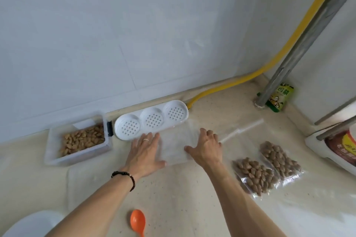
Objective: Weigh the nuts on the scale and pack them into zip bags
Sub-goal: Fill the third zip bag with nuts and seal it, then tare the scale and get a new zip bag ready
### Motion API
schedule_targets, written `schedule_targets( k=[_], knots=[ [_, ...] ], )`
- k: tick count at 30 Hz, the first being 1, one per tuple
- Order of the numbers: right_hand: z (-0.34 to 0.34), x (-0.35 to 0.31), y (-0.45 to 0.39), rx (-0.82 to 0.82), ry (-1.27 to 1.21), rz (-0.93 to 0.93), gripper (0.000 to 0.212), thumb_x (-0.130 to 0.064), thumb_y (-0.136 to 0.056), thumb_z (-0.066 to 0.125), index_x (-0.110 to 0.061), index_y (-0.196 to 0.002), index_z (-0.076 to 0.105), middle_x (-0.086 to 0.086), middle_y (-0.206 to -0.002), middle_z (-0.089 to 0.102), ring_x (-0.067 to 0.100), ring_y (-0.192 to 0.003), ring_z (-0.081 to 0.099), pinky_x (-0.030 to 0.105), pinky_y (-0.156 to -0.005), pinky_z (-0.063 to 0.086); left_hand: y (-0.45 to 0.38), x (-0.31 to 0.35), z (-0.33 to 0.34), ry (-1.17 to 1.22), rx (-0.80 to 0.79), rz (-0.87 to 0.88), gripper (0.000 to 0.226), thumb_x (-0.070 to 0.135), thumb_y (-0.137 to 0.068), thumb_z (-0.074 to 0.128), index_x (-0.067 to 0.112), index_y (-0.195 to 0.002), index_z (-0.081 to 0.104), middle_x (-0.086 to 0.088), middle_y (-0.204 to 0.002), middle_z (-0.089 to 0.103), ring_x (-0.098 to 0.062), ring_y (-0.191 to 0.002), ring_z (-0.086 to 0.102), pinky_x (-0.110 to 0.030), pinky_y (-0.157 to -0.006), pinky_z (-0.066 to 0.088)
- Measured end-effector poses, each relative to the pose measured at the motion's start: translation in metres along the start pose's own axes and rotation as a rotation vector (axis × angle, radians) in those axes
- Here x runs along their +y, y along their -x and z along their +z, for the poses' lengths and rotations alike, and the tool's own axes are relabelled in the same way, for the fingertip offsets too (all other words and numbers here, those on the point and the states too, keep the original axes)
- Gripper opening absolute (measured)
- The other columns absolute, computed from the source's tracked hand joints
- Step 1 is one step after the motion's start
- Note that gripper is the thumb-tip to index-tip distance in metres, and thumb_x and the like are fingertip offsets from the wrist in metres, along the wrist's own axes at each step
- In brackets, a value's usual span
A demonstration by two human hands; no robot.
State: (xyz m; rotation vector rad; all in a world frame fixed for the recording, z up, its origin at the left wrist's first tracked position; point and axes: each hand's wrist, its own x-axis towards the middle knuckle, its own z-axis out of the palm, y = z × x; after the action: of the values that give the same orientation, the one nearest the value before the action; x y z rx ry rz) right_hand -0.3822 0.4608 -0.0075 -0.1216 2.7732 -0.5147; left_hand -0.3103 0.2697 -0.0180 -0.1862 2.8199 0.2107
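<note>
An empty clear zip bag (pixel 174 147) lies flat on the beige counter in the middle. My left hand (pixel 144 153) lies flat with straight fingers on the bag's left edge. My right hand (pixel 207 147) lies flat with spread fingers on its right part. A clear plastic box of nuts (pixel 81 139) stands at the left by the wall. Two filled zip bags of nuts (pixel 254 174) (pixel 280 158) lie side by side at the right. An orange spoon (pixel 137 221) lies near the front edge. No scale is clearly seen.
A white perforated three-cup tray (pixel 152 119) lies against the wall behind the bag. More clear empty bags (pixel 240 130) lie right of my right hand. A yellow hose (pixel 250 76), a grey pipe (pixel 300 49) and a green packet (pixel 279 97) fill the far right corner. A white object (pixel 28 223) sits bottom left.
</note>
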Motion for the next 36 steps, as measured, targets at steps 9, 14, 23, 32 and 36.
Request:
schedule_targets(
  k=[9,14,23,32,36],
  knots=[
    [0.006,0.011,-0.005,0.202,-0.181,-0.080,0.021,-0.015,-0.092,0.058,-0.011,-0.113,0.059,0.009,-0.110,0.066,0.030,-0.100,0.059,0.041,-0.087,0.048,0.005,0.000,-0.001,0.051,0.099,0.066,0.065,0.050,-0.084,0.063,0.018,-0.136,0.043,-0.004,-0.143,0.042,-0.022,-0.128,0.043,-0.038,-0.106,0.034],
    [-0.009,0.008,0.006,0.260,-0.442,-0.183,0.018,0.000,-0.091,0.051,-0.009,-0.087,0.066,0.006,-0.087,0.067,0.026,-0.079,0.062,0.034,-0.066,0.052,0.018,0.000,-0.013,0.156,0.116,0.041,0.067,0.044,-0.089,0.060,0.015,-0.144,0.035,-0.007,-0.148,0.037,-0.023,-0.133,0.039,-0.037,-0.109,0.034],
    [-0.065,-0.051,0.061,0.108,-0.517,-0.432,0.017,-0.011,-0.095,0.055,-0.020,-0.085,0.066,-0.009,-0.078,0.068,0.002,-0.067,0.058,0.019,-0.058,0.045,0.067,-0.037,-0.061,0.462,0.416,-0.025,0.065,0.023,-0.086,0.065,0.010,-0.141,0.033,-0.012,-0.149,0.032,-0.027,-0.138,0.030,-0.038,-0.113,0.031],
    [-0.032,-0.144,0.152,0.066,-0.888,-0.206,0.014,-0.012,-0.096,0.058,-0.003,-0.092,0.067,0.010,-0.077,0.066,0.015,-0.062,0.059,0.026,-0.058,0.051,0.186,-0.146,-0.082,0.732,0.323,-0.118,0.010,0.013,-0.080,0.068,0.020,-0.084,0.062,0.007,-0.078,0.065,-0.012,-0.073,0.061,-0.020,-0.062,0.047],
    [0.024,-0.176,0.189,-0.040,-0.947,-0.059,0.011,-0.003,-0.091,0.061,-0.006,-0.081,0.067,0.014,-0.079,0.064,0.019,-0.061,0.062,0.029,-0.059,0.056,0.240,-0.203,-0.066,0.933,0.383,-0.259,0.019,0.006,-0.072,0.066,0.011,-0.089,0.060,0.000,-0.071,0.066,-0.015,-0.058,0.053,-0.025,-0.053,0.043]
  ],
)
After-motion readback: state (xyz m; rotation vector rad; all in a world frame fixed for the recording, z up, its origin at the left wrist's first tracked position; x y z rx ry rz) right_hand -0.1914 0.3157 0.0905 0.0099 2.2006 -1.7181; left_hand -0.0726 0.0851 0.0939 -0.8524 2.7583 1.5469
